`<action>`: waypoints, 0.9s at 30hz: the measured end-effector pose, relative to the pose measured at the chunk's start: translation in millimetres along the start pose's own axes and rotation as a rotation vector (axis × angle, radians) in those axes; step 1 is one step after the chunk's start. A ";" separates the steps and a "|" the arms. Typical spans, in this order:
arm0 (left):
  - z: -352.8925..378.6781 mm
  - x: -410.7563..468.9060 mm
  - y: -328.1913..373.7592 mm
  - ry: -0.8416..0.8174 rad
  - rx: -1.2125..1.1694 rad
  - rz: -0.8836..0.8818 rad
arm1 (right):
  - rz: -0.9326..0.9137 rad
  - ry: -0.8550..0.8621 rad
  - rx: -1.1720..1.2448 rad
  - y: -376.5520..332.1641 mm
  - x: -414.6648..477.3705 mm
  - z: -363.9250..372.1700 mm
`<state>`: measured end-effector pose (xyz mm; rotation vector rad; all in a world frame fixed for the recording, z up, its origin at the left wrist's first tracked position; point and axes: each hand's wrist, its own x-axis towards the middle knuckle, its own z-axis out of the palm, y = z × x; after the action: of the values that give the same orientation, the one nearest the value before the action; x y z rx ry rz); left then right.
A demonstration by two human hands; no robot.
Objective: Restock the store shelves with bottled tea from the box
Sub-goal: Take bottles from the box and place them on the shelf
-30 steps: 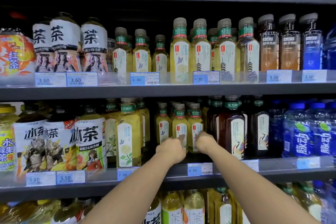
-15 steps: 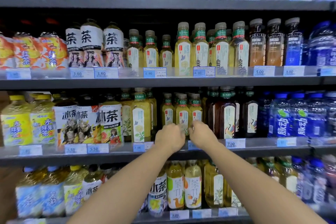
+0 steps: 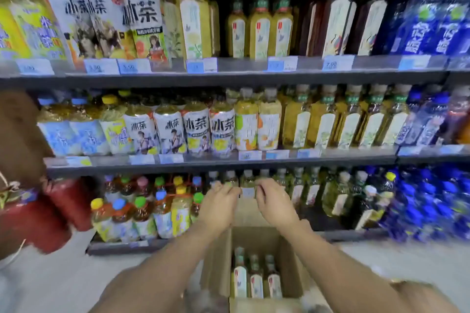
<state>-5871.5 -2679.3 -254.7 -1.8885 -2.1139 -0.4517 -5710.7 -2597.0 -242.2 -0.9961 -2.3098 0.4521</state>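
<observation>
An open cardboard box [image 3: 220,264] stands on the floor in front of the shelves. Three small bottles of yellow tea [image 3: 255,281] with white labels stand upright in it. Matching small tea bottles [image 3: 259,30] stand in a row on the upper visible shelf [image 3: 241,76]. My left hand [image 3: 221,208] and my right hand [image 3: 274,206] hang side by side above the box, level with the bottom shelf. Their fingers are loosely curled and I see nothing in them. The picture is blurred by motion.
Larger tea bottles [image 3: 330,124] fill the middle shelf. Multipacks with coloured caps [image 3: 152,208] sit low on the left, blue bottles [image 3: 432,198] on the right. Red packs [image 3: 58,208] and a brown shape [image 3: 17,129] jut in at the left. Pale floor [image 3: 63,279] lies beside the box.
My view has tipped down from the shelves to the floor. Both hands have left the small tea bottles on the shelf and dropped toward the box.
</observation>
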 end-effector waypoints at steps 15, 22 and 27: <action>182.2 -112.7 5.8 -0.262 -0.052 -0.270 | 0.801 -0.819 0.166 110.6 -95.9 213.9; 193.1 -119.4 10.1 -0.192 -0.216 -0.343 | 0.945 -0.814 0.331 123.2 -81.3 270.3; 198.0 -121.0 11.6 -0.167 -0.221 -0.378 | 1.083 -0.708 0.407 119.3 -75.1 284.9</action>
<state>-5845.0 -2708.3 -483.7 -1.6817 -2.6449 -0.6493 -5782.1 -2595.7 -552.0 -2.0251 -1.8121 1.8513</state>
